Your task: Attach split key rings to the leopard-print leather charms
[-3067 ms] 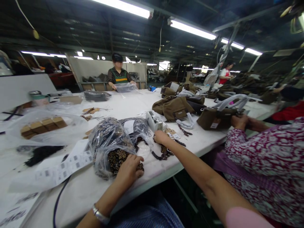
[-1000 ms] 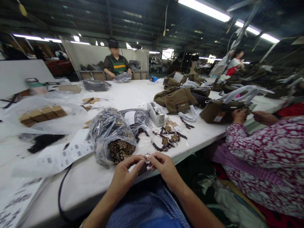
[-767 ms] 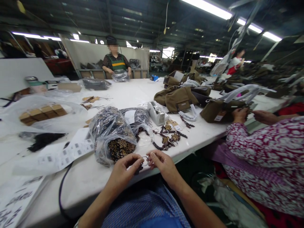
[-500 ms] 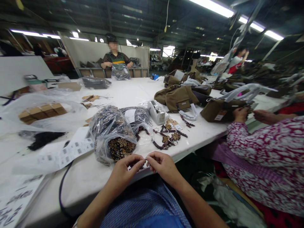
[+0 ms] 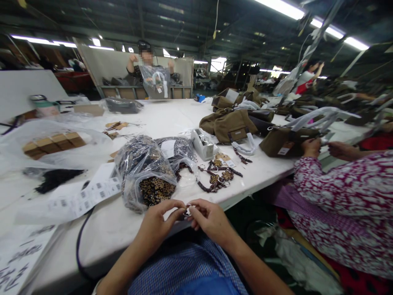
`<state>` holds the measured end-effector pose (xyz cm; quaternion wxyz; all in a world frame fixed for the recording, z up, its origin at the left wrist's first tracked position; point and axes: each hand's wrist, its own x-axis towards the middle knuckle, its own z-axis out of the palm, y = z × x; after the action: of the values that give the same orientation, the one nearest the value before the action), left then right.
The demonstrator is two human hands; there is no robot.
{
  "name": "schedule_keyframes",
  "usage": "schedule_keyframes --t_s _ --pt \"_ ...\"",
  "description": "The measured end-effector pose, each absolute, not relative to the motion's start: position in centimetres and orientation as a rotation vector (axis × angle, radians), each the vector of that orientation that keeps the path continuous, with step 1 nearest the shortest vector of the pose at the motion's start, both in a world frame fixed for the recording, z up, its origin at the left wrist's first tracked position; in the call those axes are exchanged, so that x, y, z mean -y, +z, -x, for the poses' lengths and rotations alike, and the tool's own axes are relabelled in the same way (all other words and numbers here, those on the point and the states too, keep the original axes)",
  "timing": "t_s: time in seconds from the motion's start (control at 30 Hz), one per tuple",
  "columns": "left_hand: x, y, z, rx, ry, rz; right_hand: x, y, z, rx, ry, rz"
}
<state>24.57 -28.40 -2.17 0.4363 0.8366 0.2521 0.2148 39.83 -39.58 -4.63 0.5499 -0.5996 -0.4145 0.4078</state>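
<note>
left hand (image 5: 158,219) and right hand (image 5: 208,219) meet at the table (image 5: 172,119) edge, fingertips pinched together on a small metal ring (image 5: 187,210), just before the plastic bag (image 5: 144,176) of leopard-print pieces

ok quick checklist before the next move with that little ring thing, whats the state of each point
1. Both hands on the piece: left hand and right hand pinch the small metal ring between their fingertips. Ok.
2. Piece over the table: it is held at the near edge, above the lap. Ok.
3. Ring threaded or closed: too small and partly hidden by fingers. Cannot tell.
4. Supply within reach: the plastic bag of leopard-print pieces lies just ahead of the left hand. Ok.
5. Loose pile of ringed straps lies apart from the bag, ahead of the right hand. Ok.
6. Neighbour's hands are on a brown bag, away from this spot. Ok.
</note>
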Motion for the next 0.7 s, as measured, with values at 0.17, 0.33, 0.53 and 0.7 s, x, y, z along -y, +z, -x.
schedule_keyframes --t_s 0.17,0.33,0.53,0.7 --pt "28.7 -2.6 -24.7 -0.603 0.679 -2.054 39.4 -4.3 -39.7 0.923 0.84 1.49" --pt "29.0 -2.9 -24.6 -0.595 0.757 -2.066 39.0 -4.0 -39.6 0.791 0.804 1.49" --pt "29.5 -3.4 -24.9 -0.565 0.844 -2.093 38.6 -4.0 -39.1 0.747 0.832 1.429" --pt "29.6 -3.9 -25.1 -0.605 0.898 -2.084 38.4 -4.5 -38.7 0.734 0.85 1.424"
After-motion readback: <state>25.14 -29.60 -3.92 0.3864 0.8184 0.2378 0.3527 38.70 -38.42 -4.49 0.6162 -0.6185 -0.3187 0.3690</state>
